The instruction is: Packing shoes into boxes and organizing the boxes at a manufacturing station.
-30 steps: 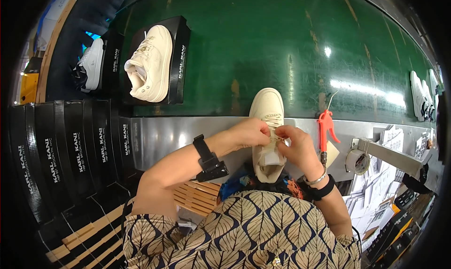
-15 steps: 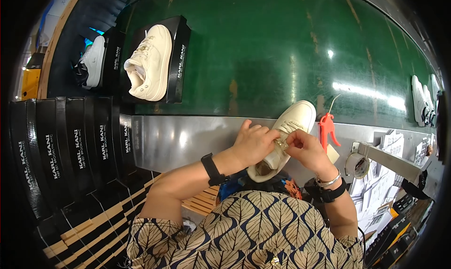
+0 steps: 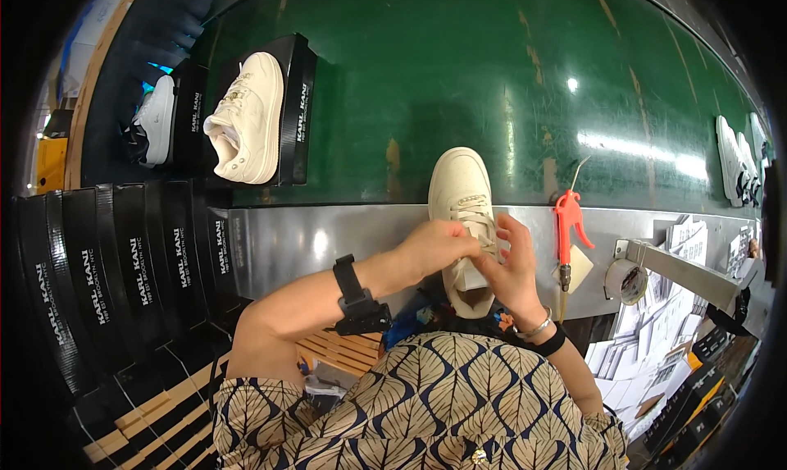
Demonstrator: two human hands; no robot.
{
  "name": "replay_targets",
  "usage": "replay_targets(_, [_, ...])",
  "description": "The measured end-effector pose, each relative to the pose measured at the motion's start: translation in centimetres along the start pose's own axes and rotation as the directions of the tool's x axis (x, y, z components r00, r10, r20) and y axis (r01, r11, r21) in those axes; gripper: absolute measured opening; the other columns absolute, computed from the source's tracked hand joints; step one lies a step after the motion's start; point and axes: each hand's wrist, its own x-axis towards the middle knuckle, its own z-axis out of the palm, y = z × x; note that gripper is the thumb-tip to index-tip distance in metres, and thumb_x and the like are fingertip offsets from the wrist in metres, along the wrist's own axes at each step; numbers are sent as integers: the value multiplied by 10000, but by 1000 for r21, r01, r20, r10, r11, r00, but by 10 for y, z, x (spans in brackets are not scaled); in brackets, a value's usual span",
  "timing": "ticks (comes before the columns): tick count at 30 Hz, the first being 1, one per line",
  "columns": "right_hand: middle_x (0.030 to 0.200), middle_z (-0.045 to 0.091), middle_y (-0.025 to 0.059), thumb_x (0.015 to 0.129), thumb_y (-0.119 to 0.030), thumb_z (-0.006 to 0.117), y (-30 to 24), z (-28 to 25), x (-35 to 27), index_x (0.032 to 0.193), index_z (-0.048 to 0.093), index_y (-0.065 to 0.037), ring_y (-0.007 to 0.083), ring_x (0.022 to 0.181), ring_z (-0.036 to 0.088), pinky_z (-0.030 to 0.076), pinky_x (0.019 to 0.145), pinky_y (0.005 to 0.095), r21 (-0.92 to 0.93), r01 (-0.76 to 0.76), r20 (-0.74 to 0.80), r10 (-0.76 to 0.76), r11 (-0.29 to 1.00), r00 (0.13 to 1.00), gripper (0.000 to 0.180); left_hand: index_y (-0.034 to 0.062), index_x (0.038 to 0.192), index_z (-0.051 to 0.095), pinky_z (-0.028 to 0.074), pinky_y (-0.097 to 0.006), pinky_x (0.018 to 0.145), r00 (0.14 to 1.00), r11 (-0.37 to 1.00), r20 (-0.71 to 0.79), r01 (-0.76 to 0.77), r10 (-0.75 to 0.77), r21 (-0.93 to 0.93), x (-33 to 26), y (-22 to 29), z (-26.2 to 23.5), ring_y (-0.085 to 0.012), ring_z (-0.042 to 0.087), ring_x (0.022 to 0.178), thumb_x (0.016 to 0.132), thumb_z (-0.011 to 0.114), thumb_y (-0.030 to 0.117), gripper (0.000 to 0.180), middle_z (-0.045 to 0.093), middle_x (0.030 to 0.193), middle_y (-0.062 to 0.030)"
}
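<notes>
A cream sneaker (image 3: 461,179) stands in front of me, toe pointing away, its front on the green surface and its heel near my body. My left hand (image 3: 438,247) is closed in a pinch over the upper laces. Opposite it, my right hand (image 3: 515,265) curls in from the other side, thumb against the left fingertips. Both work at the shoelace (image 3: 473,212) near the top of the tongue; the lace ends are mostly hidden by my fingers. A pale insert shows in the shoe opening.
A matching cream sneaker (image 3: 261,121) rests on a black shoebox (image 3: 297,113) at left. Stacked black boxes (image 3: 98,261) line the near left. A red air gun (image 3: 567,224) lies to the right, beside a tape roll (image 3: 626,285) and paper sheets (image 3: 648,347). White sneakers (image 3: 728,162) stand far right.
The sneaker has turned from leaning right to nearly straight ahead, its toe moving left. Both hands shifted slightly left with it, and the right fingers have lifted and spread somewhat.
</notes>
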Motion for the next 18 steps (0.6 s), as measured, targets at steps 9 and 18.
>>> replay_targets(9, [1069, 556, 150, 719, -78, 673, 0, 1, 5, 1120, 528, -31, 300, 949, 558, 445, 833, 362, -23, 148, -62, -149, 989, 987, 429, 39, 770, 515, 344, -231, 497, 974, 981, -120, -195, 195, 5, -9, -29, 2, -45, 416, 576, 750, 620, 124, 137, 471, 625, 37])
replay_targets(18, [767, 612, 86, 753, -63, 594, -8, 1, 37, 968, 589, -70, 219, 807, 565, 450, 721, 317, -420, 398, 244, -321, 816, 915, 215, 32, 897, 515, 322, -207, 491, 848, 939, -409, -332, 338, 87, -8, -63, 5, -22, 369, 561, 789, 666, 113, 202, 419, 617, 65])
